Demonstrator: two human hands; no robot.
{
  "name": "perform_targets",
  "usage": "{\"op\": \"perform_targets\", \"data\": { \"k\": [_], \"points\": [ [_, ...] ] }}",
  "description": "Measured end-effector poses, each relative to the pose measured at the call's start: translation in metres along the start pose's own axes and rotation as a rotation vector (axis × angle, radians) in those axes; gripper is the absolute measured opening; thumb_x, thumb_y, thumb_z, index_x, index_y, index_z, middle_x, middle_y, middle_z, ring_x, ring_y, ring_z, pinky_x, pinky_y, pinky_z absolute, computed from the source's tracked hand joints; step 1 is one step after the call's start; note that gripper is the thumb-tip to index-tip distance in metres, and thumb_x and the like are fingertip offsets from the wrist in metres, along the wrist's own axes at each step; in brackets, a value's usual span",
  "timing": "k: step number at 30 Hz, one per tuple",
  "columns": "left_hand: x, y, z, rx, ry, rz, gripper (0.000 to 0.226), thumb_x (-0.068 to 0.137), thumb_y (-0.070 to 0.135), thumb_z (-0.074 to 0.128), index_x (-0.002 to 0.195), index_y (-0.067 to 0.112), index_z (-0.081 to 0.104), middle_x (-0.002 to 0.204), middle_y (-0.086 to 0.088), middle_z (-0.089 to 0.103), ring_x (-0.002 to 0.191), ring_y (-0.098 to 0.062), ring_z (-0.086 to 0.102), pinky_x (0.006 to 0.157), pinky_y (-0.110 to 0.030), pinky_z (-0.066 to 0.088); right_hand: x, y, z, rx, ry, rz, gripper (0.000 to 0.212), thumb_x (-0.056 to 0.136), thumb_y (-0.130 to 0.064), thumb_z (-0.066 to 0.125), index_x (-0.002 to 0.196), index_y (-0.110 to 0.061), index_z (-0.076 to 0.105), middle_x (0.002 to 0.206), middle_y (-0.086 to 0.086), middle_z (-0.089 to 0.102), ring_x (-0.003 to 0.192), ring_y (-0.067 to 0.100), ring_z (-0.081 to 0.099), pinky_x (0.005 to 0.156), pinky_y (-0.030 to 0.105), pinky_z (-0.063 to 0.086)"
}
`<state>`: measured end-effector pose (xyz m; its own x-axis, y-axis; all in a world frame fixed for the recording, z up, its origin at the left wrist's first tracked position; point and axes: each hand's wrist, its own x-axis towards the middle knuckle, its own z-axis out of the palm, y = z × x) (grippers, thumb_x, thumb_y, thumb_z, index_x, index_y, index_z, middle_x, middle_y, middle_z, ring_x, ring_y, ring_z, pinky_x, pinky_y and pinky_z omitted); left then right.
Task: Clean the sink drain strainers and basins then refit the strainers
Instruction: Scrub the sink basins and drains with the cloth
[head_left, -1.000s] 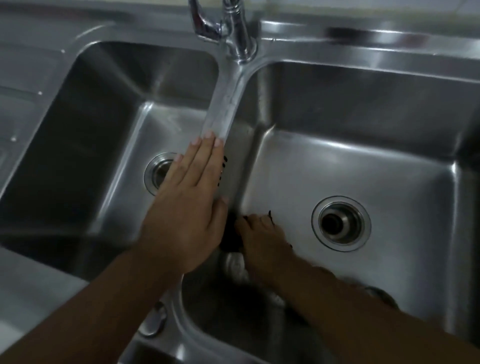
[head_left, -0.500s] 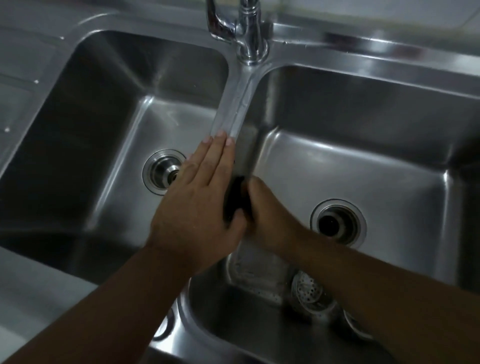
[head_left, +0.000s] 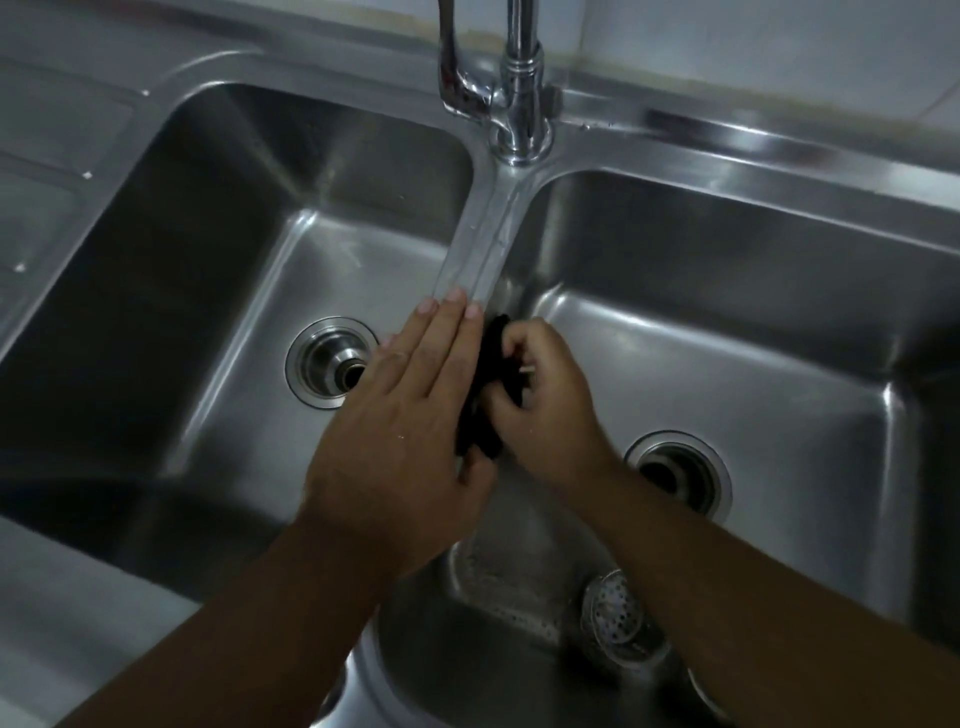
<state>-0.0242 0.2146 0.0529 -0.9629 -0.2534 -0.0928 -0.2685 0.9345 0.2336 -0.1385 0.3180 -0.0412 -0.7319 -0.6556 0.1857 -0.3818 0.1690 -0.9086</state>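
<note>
Sink (head_left: 727, 140) steel fills the view: a double unit, with the left basin (head_left: 208, 260) and the right basin (head_left: 753, 338) parted by a narrow divider (head_left: 483, 234) that runs forward from the faucet (head_left: 519, 104).

The left hand (head_left: 410, 415) stays flat on the divider, its grip apart and fingers straight. The right hand (head_left: 550, 405) has climbed from the foot of the right basin's inner wall, where it was a second ago, to just under the divider's top. Its grip is clamped on a black scrubbing pad (head_left: 491, 374), pressed against that wall beside the left hand. I judge this to be basin scrubbing in progress, one upward stroke on the wall finished, with refitting some way off.

As for what the basins hold, each shows its drain, the left drain (head_left: 332, 361) and the right drain (head_left: 678, 475), and both look open with no strainer seated. One perforated strainer (head_left: 615, 618) lies loose on the right basin's floor near the front wall, partly under the right forearm. I cannot tell where a second one is.
</note>
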Motion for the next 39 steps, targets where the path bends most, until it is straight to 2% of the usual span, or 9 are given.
{"op": "perform_targets", "data": {
  "k": [3,7,10,16,20,24,27,34,39],
  "points": [
    [0.000,0.001,-0.001,-0.012,0.004,-0.003,0.095,0.081,0.041,0.048,0.160,0.015,0.003,0.168,-0.002,0.001,0.155,-0.016,-0.004,0.125,-0.040,0.012,0.037,0.009,-0.016,-0.143,-0.013,-0.093,0.026,0.069,-0.003,0.066,0.086,-0.015,0.050,0.087,-0.002,0.052,0.079,0.016,0.049,0.069,0.033,0.046],
    [-0.001,0.002,-0.002,0.032,-0.003,-0.002,0.098,0.080,0.041,0.051,0.160,0.013,0.002,0.168,-0.004,0.001,0.155,-0.016,-0.005,0.123,-0.034,0.004,0.090,0.025,-0.035,-0.160,0.273,0.048,0.022,0.070,-0.003,0.060,0.090,-0.010,0.055,0.092,0.005,0.052,0.079,0.015,0.049,0.074,0.030,0.046],
    [-0.001,0.001,-0.002,0.043,-0.005,-0.003,0.098,0.081,0.042,0.052,0.160,0.013,0.002,0.168,-0.004,0.001,0.155,-0.016,-0.005,0.122,-0.034,0.003,0.085,0.028,-0.021,-0.224,0.259,0.117,0.025,0.072,0.005,0.056,0.094,-0.005,0.056,0.096,0.008,0.051,0.083,0.017,0.047,0.078,0.024,0.041],
    [-0.004,0.002,-0.004,-0.035,-0.009,-0.028,0.097,0.080,0.041,0.049,0.160,0.017,0.000,0.169,-0.001,-0.001,0.155,-0.014,-0.007,0.125,-0.039,0.008,-0.038,0.033,0.020,-0.445,-0.229,0.157,0.015,0.085,-0.013,0.069,0.100,-0.013,0.068,0.099,0.009,0.067,0.094,0.027,0.062,0.083,0.038,0.048],
    [-0.004,0.003,-0.006,-0.009,-0.038,-0.038,0.100,0.081,0.039,0.052,0.160,0.017,-0.005,0.169,-0.002,-0.005,0.155,-0.017,-0.008,0.126,-0.046,0.013,-0.100,0.006,0.026,-0.454,-0.703,0.060,0.042,0.079,-0.022,0.074,0.120,-0.015,0.068,0.117,0.012,0.066,0.105,0.034,0.060,0.088,0.040,0.050],
    [-0.003,0.003,-0.005,-0.044,-0.007,-0.039,0.096,0.084,0.033,0.055,0.160,0.018,-0.002,0.169,0.000,-0.004,0.155,-0.015,-0.007,0.126,-0.044,0.011,-0.035,0.033,0.014,-0.635,-0.447,0.165,0.027,0.091,-0.017,0.063,0.118,-0.018,0.066,0.115,0.011,0.065,0.107,0.032,0.061,0.087,0.036,0.050],
    [-0.004,0.003,-0.005,-0.050,0.010,-0.030,0.090,0.088,0.029,0.053,0.160,0.018,0.000,0.169,0.000,-0.003,0.155,-0.015,-0.006,0.127,-0.043,0.010,-0.009,0.050,0.000,-0.767,-0.362,0.224,0.036,0.087,-0.008,0.062,0.122,-0.016,0.059,0.115,0.013,0.058,0.109,0.033,0.054,0.086,0.038,0.048],
    [-0.004,0.003,-0.005,-0.026,0.006,-0.011,0.084,0.091,0.023,0.047,0.160,0.016,-0.001,0.169,-0.002,-0.003,0.155,-0.017,-0.005,0.126,-0.042,0.007,-0.076,0.023,-0.004,-0.568,-0.851,0.096,0.020,0.081,-0.011,0.069,0.101,-0.018,0.066,0.100,0.006,0.056,0.096,0.028,0.057,0.074,0.027,0.038],
    [-0.004,0.002,-0.005,-0.024,0.027,-0.009,0.081,0.091,0.028,0.042,0.160,0.016,0.001,0.169,-0.001,-0.002,0.155,-0.016,-0.005,0.124,-0.038,0.001,-0.008,0.054,-0.022,-0.639,-0.443,0.198,0.021,0.084,-0.009,0.067,0.105,-0.010,0.067,0.104,0.014,0.062,0.101,0.032,0.060,0.090,0.038,0.048]
  ]
}}
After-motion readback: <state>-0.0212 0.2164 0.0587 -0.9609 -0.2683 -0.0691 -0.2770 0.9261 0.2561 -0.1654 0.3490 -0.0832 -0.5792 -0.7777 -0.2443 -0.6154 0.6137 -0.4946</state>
